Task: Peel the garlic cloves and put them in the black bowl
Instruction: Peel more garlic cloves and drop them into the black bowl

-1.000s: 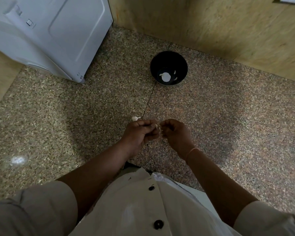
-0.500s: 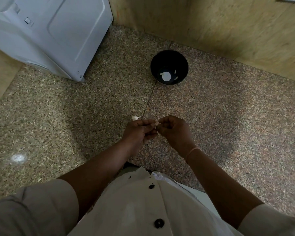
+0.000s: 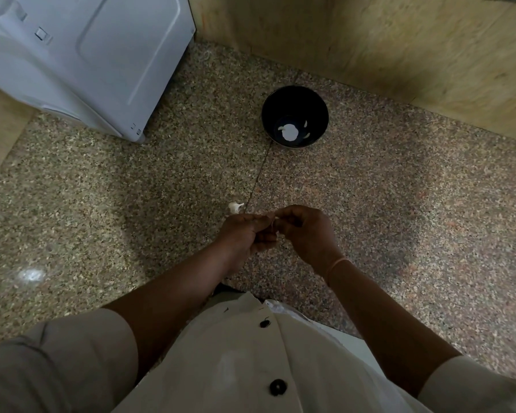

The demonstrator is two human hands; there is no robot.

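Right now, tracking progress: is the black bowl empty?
Not empty: white garlic pieces lie in the bottom of the black bowl.

You had a polished, speckled stone floor (image 3: 102,204) beneath you, matt wood-grain panels (image 3: 399,40) beyond, a smooth white appliance (image 3: 87,55), a glossy black bowl (image 3: 280,102), and your shirt (image 3: 236,368) was soft matt cloth.
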